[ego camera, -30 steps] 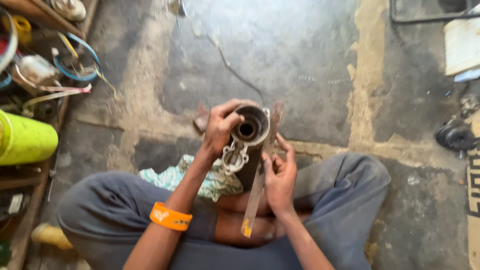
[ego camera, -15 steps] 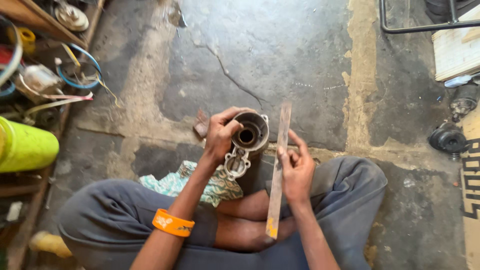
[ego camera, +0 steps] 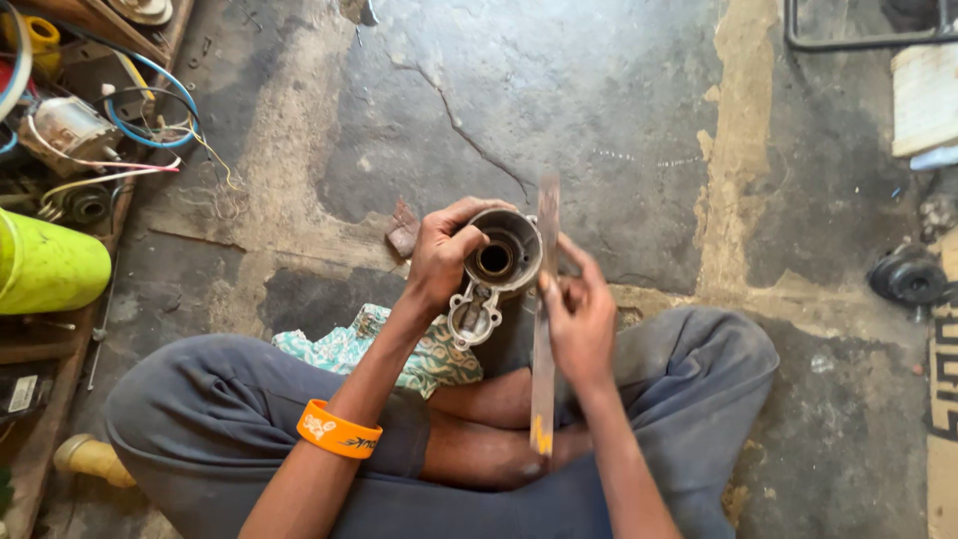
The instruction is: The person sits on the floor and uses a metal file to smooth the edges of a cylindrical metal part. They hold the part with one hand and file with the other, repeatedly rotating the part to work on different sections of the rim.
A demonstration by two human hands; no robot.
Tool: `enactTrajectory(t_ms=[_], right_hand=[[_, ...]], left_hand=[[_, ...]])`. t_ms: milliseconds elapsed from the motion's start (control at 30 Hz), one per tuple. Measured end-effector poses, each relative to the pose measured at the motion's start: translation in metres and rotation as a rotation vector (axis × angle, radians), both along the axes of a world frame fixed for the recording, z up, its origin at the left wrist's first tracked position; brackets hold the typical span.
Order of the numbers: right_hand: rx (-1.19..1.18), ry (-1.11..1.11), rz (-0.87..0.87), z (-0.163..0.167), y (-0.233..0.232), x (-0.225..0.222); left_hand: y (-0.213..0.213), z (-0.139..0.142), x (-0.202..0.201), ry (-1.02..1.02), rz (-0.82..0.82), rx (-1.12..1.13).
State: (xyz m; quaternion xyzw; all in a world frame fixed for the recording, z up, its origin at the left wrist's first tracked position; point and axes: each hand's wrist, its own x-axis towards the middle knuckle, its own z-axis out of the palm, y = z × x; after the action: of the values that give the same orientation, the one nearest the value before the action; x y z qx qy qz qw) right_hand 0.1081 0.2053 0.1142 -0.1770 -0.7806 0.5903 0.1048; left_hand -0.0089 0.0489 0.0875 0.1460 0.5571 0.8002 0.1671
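Behind strip (ego camera: 544, 329): housing (ego camera: 497, 269) partly hidden

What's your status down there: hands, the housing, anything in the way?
Left hand grips metal housing at its rim. Right hand holds flat metal strip upright beside housing. Patterned cloth on lap under housing; nothing blocking.

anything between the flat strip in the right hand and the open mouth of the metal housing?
Nothing visible. The right hand holds the flat metal strip upright right beside the housing, at its right rim. The left hand grips the housing's left rim only; its round opening faces the camera uncovered.
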Motion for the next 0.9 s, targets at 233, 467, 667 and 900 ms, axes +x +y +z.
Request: enactTrajectory(t_ms=[233,467,667,900], right_hand=[[-0.138,0.069,0.014,-0.011,0.002,-0.001],[-0.089,0.073,0.011,-0.015,0.001,-0.002],[-0.002,0.071,0.047,-0.016,0.003,0.006],[-0.202,0.112,0.052,-0.025,0.015,0.001]], left_hand=[[0.0,0.003,-0.001,0.008,0.019,-0.039],[-0.002,0.003,0.0,0.036,-0.003,-0.045],[-0.001,0.002,-0.002,0.038,0.004,-0.034],[-0.001,-0.001,-0.003,0.01,-0.023,-0.002]])
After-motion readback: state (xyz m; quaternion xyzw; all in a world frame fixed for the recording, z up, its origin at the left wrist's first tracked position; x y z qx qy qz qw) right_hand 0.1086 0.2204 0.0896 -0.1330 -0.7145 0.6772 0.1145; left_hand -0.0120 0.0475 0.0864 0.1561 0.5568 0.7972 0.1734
